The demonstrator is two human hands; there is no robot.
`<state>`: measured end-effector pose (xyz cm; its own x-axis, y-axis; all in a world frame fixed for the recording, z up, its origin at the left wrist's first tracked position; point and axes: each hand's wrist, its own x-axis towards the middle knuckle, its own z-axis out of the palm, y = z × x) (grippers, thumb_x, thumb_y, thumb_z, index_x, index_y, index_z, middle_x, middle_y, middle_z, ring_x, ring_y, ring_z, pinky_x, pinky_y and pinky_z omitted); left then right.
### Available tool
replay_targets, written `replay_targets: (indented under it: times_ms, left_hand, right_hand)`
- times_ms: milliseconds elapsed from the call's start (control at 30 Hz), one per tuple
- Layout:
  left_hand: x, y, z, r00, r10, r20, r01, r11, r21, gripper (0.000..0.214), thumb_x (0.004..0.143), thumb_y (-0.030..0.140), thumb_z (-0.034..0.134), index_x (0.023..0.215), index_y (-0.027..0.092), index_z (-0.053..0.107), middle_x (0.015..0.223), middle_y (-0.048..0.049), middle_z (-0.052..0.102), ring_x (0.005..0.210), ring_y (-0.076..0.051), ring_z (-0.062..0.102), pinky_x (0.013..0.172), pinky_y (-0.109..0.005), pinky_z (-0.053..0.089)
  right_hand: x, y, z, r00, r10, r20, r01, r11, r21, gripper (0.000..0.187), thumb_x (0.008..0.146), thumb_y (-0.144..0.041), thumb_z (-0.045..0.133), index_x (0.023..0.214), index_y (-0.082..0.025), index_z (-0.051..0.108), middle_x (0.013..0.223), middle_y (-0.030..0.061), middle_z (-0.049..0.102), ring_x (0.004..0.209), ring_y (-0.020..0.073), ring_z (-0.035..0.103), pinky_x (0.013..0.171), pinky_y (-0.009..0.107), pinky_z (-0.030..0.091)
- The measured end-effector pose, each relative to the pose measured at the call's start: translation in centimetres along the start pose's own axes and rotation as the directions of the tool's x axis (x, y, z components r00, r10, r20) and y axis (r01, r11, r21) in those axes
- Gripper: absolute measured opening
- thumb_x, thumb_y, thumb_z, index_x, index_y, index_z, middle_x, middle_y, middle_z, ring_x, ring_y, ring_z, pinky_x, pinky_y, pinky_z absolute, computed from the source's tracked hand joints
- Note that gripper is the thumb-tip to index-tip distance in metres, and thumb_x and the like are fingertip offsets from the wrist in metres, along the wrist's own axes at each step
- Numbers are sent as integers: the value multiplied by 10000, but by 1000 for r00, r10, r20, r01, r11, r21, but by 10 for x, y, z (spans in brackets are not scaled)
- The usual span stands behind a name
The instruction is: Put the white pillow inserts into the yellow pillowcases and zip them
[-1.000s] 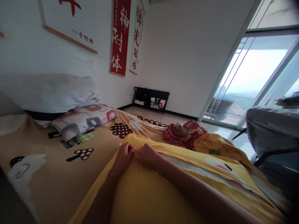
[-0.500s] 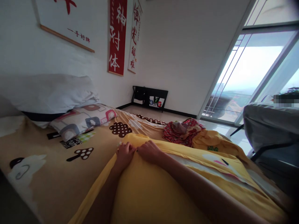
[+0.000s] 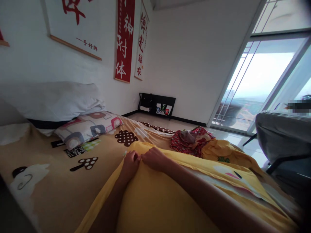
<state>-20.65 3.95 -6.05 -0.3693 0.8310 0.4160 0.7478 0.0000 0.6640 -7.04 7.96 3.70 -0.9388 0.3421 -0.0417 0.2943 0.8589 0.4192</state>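
A large yellow fabric cover (image 3: 150,197), perhaps bedding, spreads over the bed towards me. Along its right part it lies in folds, with pale strips and a printed white, pink and black figure. My left hand (image 3: 131,163) is closed on the cover's far edge, thumb and fingers pinched together. Right beside it, almost touching, my right hand (image 3: 153,158) is curled shut on the same edge. The fingertips of both hands are partly hidden. Under the cover is a tan sheet (image 3: 58,181) printed with mushrooms and a white animal.
A patterned pillow (image 3: 89,127) and a white pillow (image 3: 60,97) lie at the left by the wall. Red plaid cloth (image 3: 179,142) and a crumpled yellow cloth (image 3: 218,150) sit beyond the cover. A grey chair (image 3: 279,132) stands at right, near a glass door (image 3: 259,81).
The view has tilted up slightly, so the room sits lower in the picture. Both hands stay on the cover's edge, and my left hand's fingers are curled a little differently.
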Motion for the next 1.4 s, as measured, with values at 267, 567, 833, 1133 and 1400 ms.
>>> replay_targets:
  times_ms: [267, 567, 833, 1133, 1400]
  left_hand:
    - [4, -11, 13, 990, -103, -91, 108, 993, 52, 94, 780, 273, 570, 819, 188, 568, 995, -103, 571, 973, -273, 529, 842, -403, 413]
    - [2, -12, 14, 992, -84, -97, 86, 996, 19, 180, 766, 342, 647, 851, 196, 587, 1022, -97, 568, 1008, -268, 532, 889, -417, 426]
    - [1, -13, 11, 993, -52, -109, 47, 998, -53, 159, 744, 333, 639, 806, 201, 576, 984, -93, 585, 972, -265, 554, 871, -431, 447]
    - [-7, -1, 0, 947, 241, -210, -291, 924, -250, 145, 838, 323, 526, 888, 195, 573, 1005, -84, 605, 1013, -231, 552, 943, -410, 403]
    - [-20, 18, -7, 935, 354, -2, -349, 922, -169, 209, 886, 319, 495, 962, 175, 626, 1008, -72, 649, 1004, -238, 553, 908, -415, 356]
  right_hand:
    - [0, -5, -6, 986, -162, 31, 164, 982, -96, 300, 927, -115, 369, 902, -108, 667, 817, 124, 712, 788, 213, 673, 645, 311, 428]
    - [-34, 9, -5, 979, -202, 10, 199, 952, -234, 257, 924, -76, 347, 904, -99, 603, 769, 94, 688, 689, 189, 642, 620, 315, 358]
    - [-47, 12, 2, 967, -254, 4, 243, 920, -308, 254, 932, -80, 330, 888, -107, 579, 749, 71, 669, 633, 164, 610, 597, 314, 318]
    - [-58, 14, -5, 994, -104, 21, 106, 983, -151, 254, 925, -115, 370, 952, -124, 622, 792, 87, 700, 717, 183, 651, 636, 302, 356]
    - [-66, 21, -11, 917, 383, 110, -398, 899, 184, 261, 866, -247, 468, 839, -182, 719, 856, 103, 726, 764, 198, 684, 562, 249, 345]
